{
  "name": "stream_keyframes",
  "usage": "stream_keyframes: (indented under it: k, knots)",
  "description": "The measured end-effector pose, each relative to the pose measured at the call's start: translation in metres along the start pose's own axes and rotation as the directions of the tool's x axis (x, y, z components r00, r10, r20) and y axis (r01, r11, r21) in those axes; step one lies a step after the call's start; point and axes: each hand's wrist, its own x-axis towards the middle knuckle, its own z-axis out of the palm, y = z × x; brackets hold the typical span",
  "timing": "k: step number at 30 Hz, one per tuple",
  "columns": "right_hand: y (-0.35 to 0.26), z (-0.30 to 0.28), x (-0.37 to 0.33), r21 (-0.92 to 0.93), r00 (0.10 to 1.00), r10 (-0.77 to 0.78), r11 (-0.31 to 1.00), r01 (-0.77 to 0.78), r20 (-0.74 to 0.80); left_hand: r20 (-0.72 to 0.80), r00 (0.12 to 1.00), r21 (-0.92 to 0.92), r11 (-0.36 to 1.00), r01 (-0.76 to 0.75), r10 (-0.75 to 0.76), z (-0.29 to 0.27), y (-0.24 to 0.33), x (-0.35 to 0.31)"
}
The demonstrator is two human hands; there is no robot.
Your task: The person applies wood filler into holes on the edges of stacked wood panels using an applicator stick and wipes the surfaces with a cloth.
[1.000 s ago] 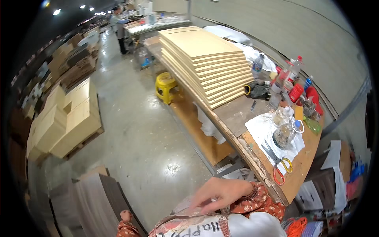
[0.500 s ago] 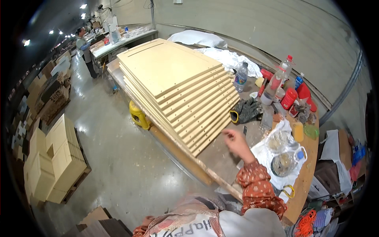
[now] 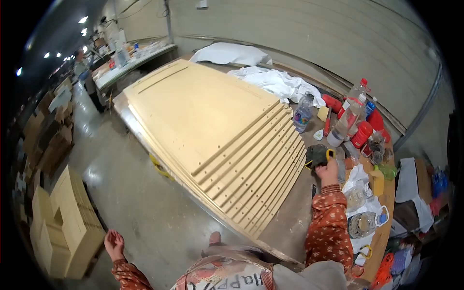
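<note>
Grips dark glove [image 3: 317,154] in right hand [image 3: 328,172], over workbench [image 3: 290,220] beside panel stack [image 3: 208,111]. Holds left hand [image 3: 114,245] empty, loosely curled, well apart. Could topple clear bottle [image 3: 344,124] nearby by swinging glove wide.

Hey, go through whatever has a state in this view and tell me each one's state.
Right hand: closed on the work glove.
Work glove: gripped, bunched up.
Left hand: empty, fingers loosely curled.
Cream panels: stacked, near edges stepped.
Labelled water bottle: standing, capped.
White cloth beside the stack: crumpled.
Ceiling lights: on.
</note>
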Motion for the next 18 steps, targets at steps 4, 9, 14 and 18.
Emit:
stream_keyframes:
  k: [4, 9, 14, 18]
  knots:
    - [0.014, 0.066, -0.084, -0.019, 0.905, -0.333, 0.937, 0.35, 0.263, 0.47, 0.845, 0.316, 0.844, -0.432, 0.257, 0.236, -0.026, -0.017]
    - [0.097, 0.121, -0.209, -0.355, 0.518, -0.297, 0.46, 0.814, 0.802, 0.823, -0.556, -0.504, -0.301, -0.81, 0.119, 0.41, -0.138, -0.103]
    - [0.143, 0.12, -0.249, -0.453, 0.51, 0.059, 0.555, 0.697, 0.858, 0.447, -0.826, -0.892, -0.232, -0.387, -0.342, 0.453, -0.169, -0.147]
    - [0.141, 0.122, -0.242, -0.526, 0.635, 0.191, 0.753, 0.394, 0.749, 0.484, -0.784, -0.872, -0.28, -0.4, -0.389, 0.454, -0.169, -0.133]
